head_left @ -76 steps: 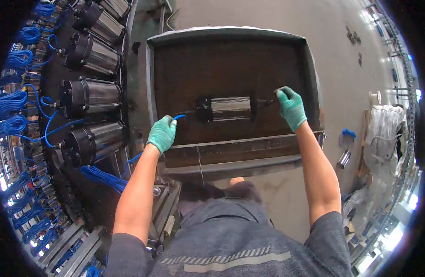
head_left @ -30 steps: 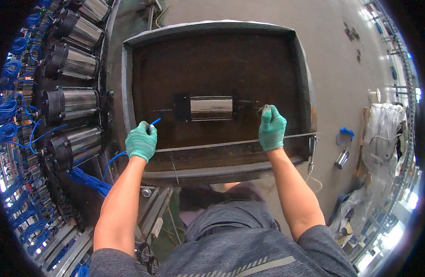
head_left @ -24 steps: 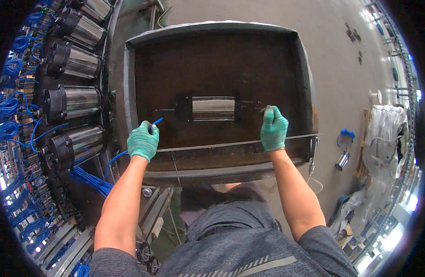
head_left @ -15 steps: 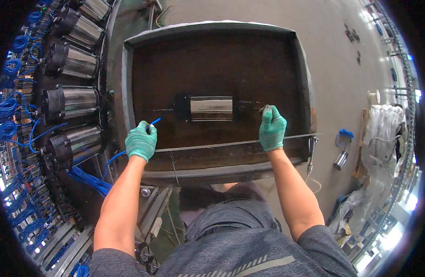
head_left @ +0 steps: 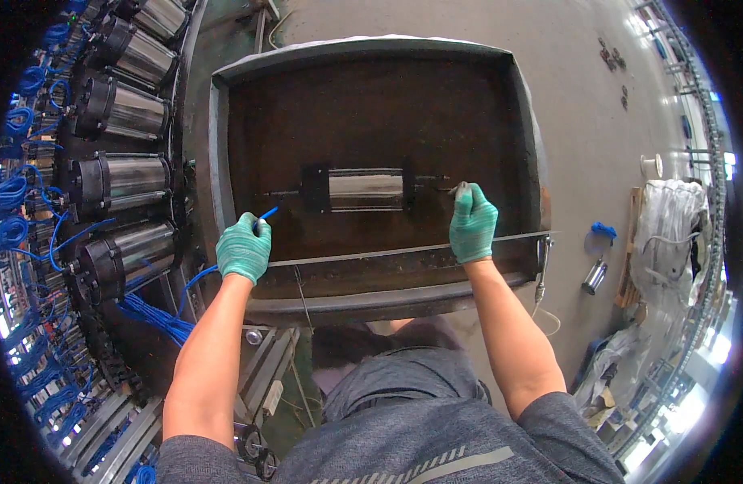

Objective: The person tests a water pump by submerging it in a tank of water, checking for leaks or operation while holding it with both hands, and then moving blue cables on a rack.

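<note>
A metal cylinder [head_left: 366, 190] with dark end caps lies in a dark, rectangular trough [head_left: 371, 97], and thin rods or fittings stick out from both its ends. My left hand [head_left: 243, 248], in a green glove, is closed on a blue air tube [head_left: 268, 213] whose short end points toward the cylinder's left side. The rest of the tube runs back past the wrist to the left. To the right of the cylinder, apart from it, my gloved right hand [head_left: 474, 223] pinches with grey fingertips. What sits between those fingers is too small to make out.
A thin metal bar [head_left: 371, 253] crosses the near part of the trough, with a hanging metal fitting [head_left: 542, 270] at its right end. Several cylinders [head_left: 131, 182] and coiled blue tubes [head_left: 158, 319] line the left. On the right floor lie a small cylinder [head_left: 595, 277] and plastic-wrapped goods [head_left: 665, 234].
The whole view has shifted very slightly. Both hands keep their places and grips, and the cylinder lies as before.
</note>
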`<state>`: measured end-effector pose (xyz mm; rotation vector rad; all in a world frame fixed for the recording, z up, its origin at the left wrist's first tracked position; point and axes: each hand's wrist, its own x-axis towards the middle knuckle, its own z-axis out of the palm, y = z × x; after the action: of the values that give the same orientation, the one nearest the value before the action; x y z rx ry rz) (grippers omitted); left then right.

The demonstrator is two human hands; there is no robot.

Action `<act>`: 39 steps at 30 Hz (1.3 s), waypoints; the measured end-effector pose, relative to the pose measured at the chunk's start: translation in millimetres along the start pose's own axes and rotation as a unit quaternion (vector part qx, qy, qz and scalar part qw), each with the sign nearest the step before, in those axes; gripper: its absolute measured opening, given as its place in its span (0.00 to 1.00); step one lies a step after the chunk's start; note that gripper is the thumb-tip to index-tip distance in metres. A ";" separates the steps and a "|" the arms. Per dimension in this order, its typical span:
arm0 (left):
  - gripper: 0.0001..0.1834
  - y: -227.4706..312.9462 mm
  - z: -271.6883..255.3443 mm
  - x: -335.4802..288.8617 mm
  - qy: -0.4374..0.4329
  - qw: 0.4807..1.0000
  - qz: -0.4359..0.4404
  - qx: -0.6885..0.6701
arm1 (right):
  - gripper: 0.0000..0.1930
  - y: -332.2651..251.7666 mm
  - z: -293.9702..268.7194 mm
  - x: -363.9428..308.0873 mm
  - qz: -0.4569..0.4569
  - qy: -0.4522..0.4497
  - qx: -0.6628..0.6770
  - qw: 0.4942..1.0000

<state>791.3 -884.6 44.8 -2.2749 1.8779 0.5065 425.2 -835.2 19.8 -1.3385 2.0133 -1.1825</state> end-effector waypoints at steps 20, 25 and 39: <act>0.15 -2.5 2.8 1.2 0.002 1.000 0.004 0.008 | 0.23 -0.1 1.1 0.4 -0.002 0.008 -0.004 1.000; 0.15 -2.5 2.7 1.7 -0.001 1.000 0.003 0.007 | 0.23 1.5 2.6 0.4 -0.007 0.013 0.000 1.000; 0.15 -1.4 2.0 1.3 0.003 1.000 0.009 0.012 | 0.21 -0.9 1.5 0.5 0.000 0.011 -0.007 1.000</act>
<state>792.5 -884.8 42.4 -2.2501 1.8974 0.4777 426.6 -836.4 19.8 -1.3377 2.0412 -1.1885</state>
